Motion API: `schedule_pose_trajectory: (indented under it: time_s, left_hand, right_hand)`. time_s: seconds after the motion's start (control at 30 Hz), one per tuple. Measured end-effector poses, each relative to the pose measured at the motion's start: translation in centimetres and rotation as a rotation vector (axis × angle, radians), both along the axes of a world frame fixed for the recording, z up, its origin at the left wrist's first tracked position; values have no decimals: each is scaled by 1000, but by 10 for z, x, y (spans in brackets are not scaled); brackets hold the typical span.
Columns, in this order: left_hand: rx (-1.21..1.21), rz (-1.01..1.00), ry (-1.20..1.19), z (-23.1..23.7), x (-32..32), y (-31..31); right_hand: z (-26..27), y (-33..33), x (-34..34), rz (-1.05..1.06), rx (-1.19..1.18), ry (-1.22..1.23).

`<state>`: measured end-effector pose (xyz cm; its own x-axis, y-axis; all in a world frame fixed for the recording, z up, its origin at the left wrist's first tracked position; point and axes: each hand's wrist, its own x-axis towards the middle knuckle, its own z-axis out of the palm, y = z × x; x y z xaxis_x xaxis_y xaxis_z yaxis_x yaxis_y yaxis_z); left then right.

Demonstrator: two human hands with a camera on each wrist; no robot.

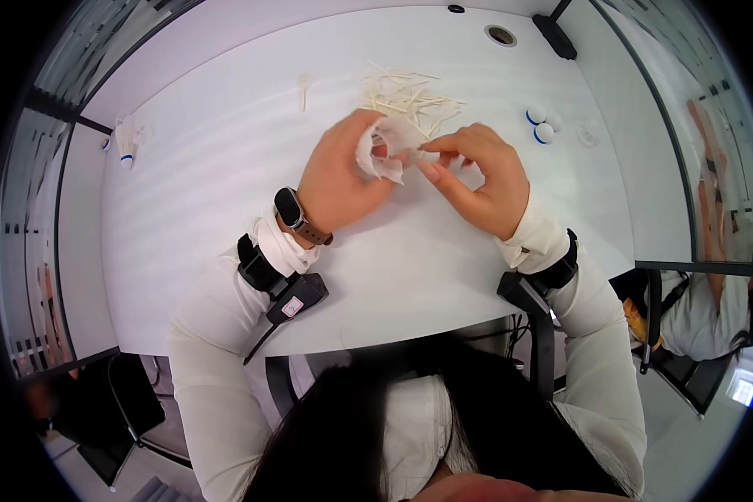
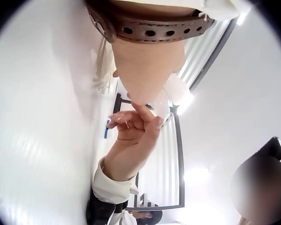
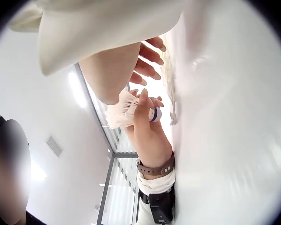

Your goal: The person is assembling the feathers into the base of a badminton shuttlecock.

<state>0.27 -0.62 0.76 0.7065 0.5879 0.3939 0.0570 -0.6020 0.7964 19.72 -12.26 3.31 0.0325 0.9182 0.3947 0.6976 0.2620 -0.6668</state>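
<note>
White feather shuttlecock (image 3: 122, 111), its flared skirt thin and translucent, its rounded base ringed in blue: it sits in your left hand (image 1: 339, 171), above the glossy white desk (image 1: 410, 272).
Your left fingers curl round it, the ragged-edged mouth of the skirt facing you; your right hand (image 1: 492, 180) pinches the filmy rim between thumb and forefinger. Just beyond lies a loose heap of pale, thin, stick-like pieces (image 1: 410, 99), criss-crossed, with one broader-tipped pale piece (image 1: 304, 90) well apart to its left. Smooth, rounded, blue-banded white shuttlecocks (image 1: 544, 134) lie towards the right.
</note>
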Motion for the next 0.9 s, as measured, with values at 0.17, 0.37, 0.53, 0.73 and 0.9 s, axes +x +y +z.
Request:
schedule_pose_trajectory:
  time_s: [0.17,0.37,0.53,0.73,0.9]
  left_hand:
    - [-81,170,-180,-10,6,3]
    - [-35,166,-161,-11,5,4]
    - [-142,127,-164,-5,5,0]
    - [-222,97,-82,0,5,-3]
    - [-207,54,-76,-4,5,-1]
  right_hand:
    - [-26,4,7,5,80,-283]
    - [-23,6,9,47,25,-290]
    - [-23,5,10,23,63,-226]
    - [-13,5,11,13,79,-112]
    - [-12,6,13,-19,122,-129]
